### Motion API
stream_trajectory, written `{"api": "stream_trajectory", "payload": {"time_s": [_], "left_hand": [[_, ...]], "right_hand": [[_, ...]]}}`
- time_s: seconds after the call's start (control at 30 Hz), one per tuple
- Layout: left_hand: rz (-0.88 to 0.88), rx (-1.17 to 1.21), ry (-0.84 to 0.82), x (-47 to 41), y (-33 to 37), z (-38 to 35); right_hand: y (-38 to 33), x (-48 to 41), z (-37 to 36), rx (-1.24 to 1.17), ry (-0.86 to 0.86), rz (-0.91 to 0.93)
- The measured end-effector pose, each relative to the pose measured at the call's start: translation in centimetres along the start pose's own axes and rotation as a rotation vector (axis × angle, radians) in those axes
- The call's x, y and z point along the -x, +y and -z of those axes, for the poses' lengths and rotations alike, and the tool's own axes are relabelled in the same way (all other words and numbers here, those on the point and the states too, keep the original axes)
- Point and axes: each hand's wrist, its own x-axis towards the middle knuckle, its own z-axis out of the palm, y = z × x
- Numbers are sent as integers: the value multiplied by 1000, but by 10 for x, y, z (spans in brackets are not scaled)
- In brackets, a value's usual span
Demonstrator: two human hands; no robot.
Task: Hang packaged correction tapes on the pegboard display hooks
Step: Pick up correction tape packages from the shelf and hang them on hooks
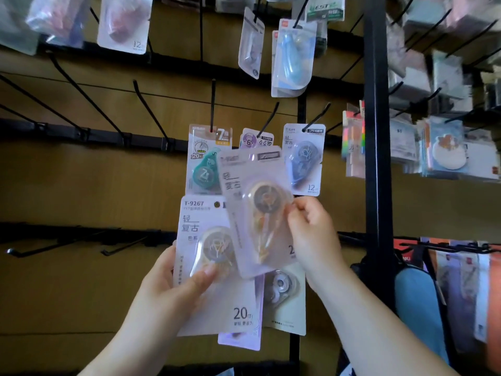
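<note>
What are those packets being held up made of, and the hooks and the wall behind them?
Packets: apparently pale printed card with a clear plastic bubble; it glints and shows the reel inside.
Hooks: probably black-coated metal wire, thin and straight.
Wall: matte brown board with faint grain, wood or laminate; can't tell which.

Both bare forearms angled up from below, apart. The left hand (168, 283) gripped a stack of packages (233, 313), thumb flat on its front, fingers behind. The right hand (311, 232) pinched a single package (257, 213) with bent fingertips.
</note>
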Motion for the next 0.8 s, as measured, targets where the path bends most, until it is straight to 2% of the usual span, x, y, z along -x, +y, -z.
{"api": "stream_trajectory", "payload": {"time_s": [0.13, 0.23, 0.53, 0.8], "left_hand": [[24, -20, 46, -1, 0, 0], [26, -17, 53, -1, 4, -1], [48, -55, 10, 0, 5, -4], [53, -61, 21, 2, 4, 5]], "right_hand": [[-6, -26, 26, 11, 254, 110], [-17, -49, 47, 35, 347, 121], [-28, -88, 66, 268, 368, 72], [-28, -78, 61, 164, 373, -25]]}}
